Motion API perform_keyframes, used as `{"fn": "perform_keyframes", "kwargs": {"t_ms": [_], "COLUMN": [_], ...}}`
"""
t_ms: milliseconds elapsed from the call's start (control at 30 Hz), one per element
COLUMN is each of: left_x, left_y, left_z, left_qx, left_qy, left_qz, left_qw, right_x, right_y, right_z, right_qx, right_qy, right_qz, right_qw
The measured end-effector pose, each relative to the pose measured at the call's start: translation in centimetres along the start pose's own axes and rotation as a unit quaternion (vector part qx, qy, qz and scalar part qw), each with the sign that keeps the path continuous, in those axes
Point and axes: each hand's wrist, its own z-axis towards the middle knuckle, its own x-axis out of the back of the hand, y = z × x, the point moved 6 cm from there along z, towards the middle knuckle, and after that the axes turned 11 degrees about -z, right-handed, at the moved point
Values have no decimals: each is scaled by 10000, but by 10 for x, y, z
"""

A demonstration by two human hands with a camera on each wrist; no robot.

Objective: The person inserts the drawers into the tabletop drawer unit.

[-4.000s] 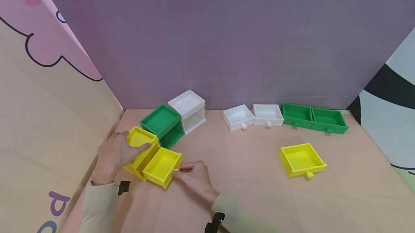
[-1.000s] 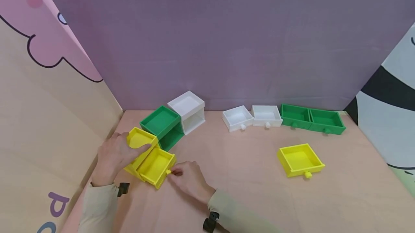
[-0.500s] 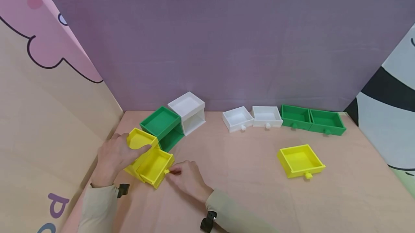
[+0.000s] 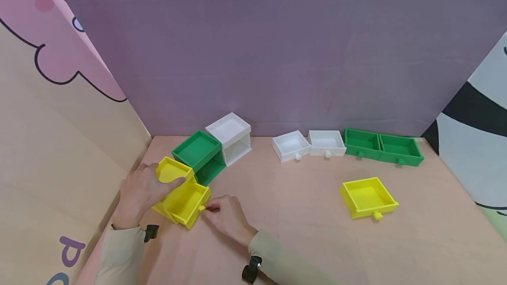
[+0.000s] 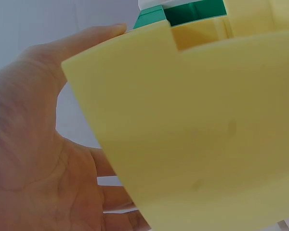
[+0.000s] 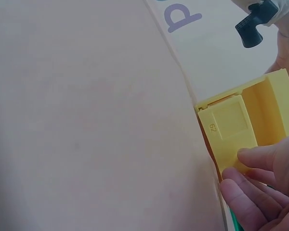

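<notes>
On the left side of the table, my left hand (image 4: pixel 140 194) grips a yellow drawer cabinet (image 4: pixel 172 169) across its top, thumb over the near edge. In the left wrist view the flat side of the cabinet (image 5: pixel 144 134) fills most of the picture, with fingers around its edge. A yellow drawer (image 4: pixel 188 203) is partly inside the lower opening of this cabinet, its front end sticking out. My right hand (image 4: pixel 229 219) pinches the small knob on that drawer's front. From the right wrist, the drawer's underside (image 6: pixel 226 130) shows within the cabinet walls.
Behind the yellow cabinet stand a green cabinet (image 4: pixel 197 149) and a white cabinet (image 4: pixel 229 128), both with hollow lower openings. Two white drawers (image 4: pixel 291 143) and two green drawers (image 4: pixel 362 142) line the back wall. Another yellow drawer (image 4: pixel 368 194) lies at the right.
The yellow drawer has slid left, deeper into the yellow cabinet, with my right hand moving along on its knob. My left hand and the cabinet have stayed nearly still.
</notes>
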Motion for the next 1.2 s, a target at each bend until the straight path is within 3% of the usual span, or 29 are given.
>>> {"fn": "perform_keyframes", "kwargs": {"t_ms": [1200], "left_x": [-1], "left_y": [-2], "left_z": [1], "left_qx": [-21], "left_qy": [105], "left_qz": [-42], "left_qw": [9999], "right_x": [-16], "right_y": [-6], "right_z": [13], "right_qx": [-94], "right_qy": [49], "right_qz": [362], "right_qw": [9993]}}
